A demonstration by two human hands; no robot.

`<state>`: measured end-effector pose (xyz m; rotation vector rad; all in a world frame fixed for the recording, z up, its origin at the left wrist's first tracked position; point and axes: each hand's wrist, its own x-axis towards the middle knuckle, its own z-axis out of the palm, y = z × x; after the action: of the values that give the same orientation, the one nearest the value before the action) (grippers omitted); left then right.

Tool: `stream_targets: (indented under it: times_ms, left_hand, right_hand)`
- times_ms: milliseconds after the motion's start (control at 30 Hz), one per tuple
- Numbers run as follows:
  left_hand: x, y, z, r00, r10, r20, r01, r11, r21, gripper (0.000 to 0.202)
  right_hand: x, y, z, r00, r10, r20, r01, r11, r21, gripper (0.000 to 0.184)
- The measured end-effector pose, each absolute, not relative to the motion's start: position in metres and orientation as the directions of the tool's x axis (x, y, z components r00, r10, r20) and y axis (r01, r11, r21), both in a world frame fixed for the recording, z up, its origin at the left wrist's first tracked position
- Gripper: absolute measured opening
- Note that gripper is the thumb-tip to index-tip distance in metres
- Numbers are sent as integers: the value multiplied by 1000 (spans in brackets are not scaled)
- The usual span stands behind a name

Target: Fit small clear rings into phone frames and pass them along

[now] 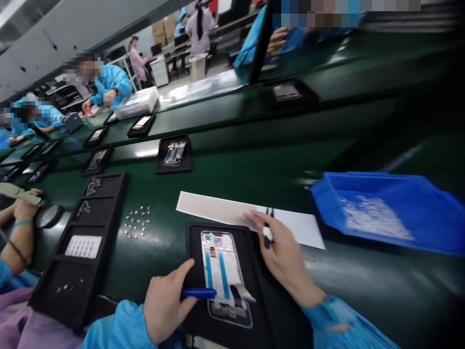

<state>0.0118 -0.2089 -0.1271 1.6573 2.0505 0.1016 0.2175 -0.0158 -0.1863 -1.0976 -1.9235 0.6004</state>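
Observation:
My left hand [167,303] is closed round a blue tool [199,293] whose tip lies across the lower part of a phone frame [223,271]. The frame rests in a black tray [261,291] at the near edge of the green belt. A grey strip [242,293] sits at the tool's tip, on the frame. My right hand [285,259] hovers over the tray's right side, fingers pinched on black tweezers [268,228] that point away from me.
A white sheet [225,209] lies behind the tray, a blue bin [392,208] to the right. A black compartment tray [82,247] with small parts stands left, loose screws [137,222] beside it. Another person's hands [22,213] are far left. More phone trays [174,154] line the belt.

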Motion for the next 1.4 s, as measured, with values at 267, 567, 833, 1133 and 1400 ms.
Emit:
stream_targets:
  times_ms: [267,567,833,1133,1400]
  left_hand:
    - [-17,-201,-130,-262,961,88,803,167,573,23]
    - [-109,-200,-124,-696,695,181,682,561,470,27]
    - [-112,-187,-129,-633,770,82,751,584,309,18]
    - [-108,-150,-132,-551,834,7,832,549,78,21]
    - [-93,-145,-123,-503,864,-20,857,502,118,15]
  right_hand:
    - [197,-29,-187,-525,682,509,438,729,-526,30]
    - [196,-30,-189,-563,616,551,388,785,-482,25]
    - [197,-30,-186,-599,597,533,349,794,-498,21]
    - [193,-30,-181,-584,571,578,345,818,-460,21]
    - [198,-31,-187,-559,580,593,341,812,-474,23]
